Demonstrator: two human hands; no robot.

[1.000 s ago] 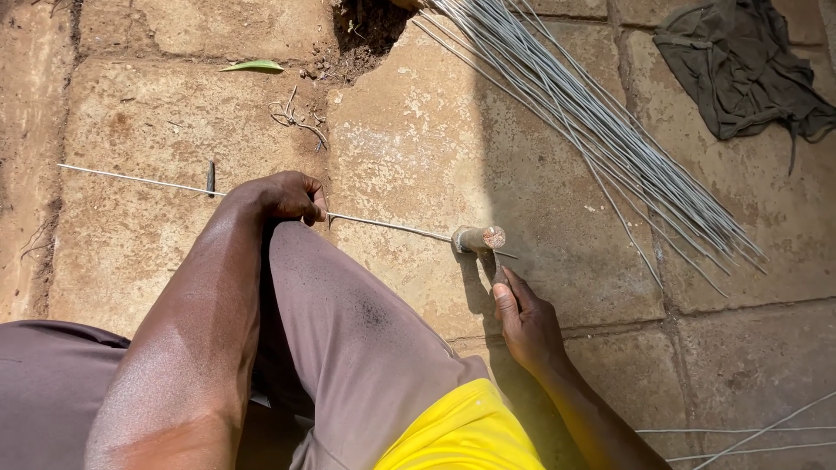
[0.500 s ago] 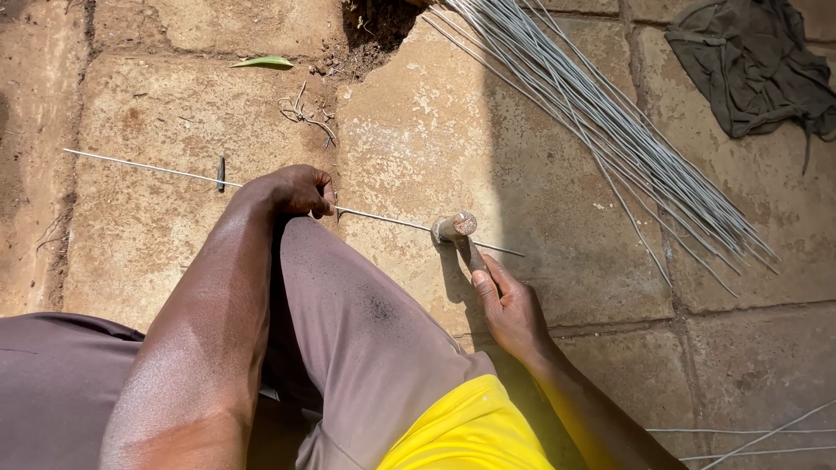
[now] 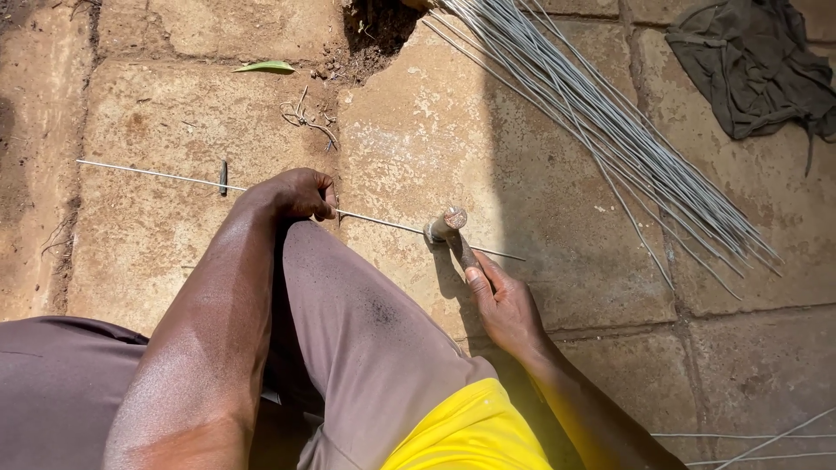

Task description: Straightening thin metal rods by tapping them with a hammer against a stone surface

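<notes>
Pinning a thin wire [image 3: 383, 220] to the paving, left hand [image 3: 296, 193] pinches it while right hand [image 3: 505, 305] grips a hammer [image 3: 448, 228].

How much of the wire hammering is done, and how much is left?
Done: nothing finished shows apart. In hand: the left hand pins one thin wire flat on the paving stone, while the right hand holds a hammer with its head on that wire. Left: a big bundle of wires lies beside, apparently still waiting.
</notes>
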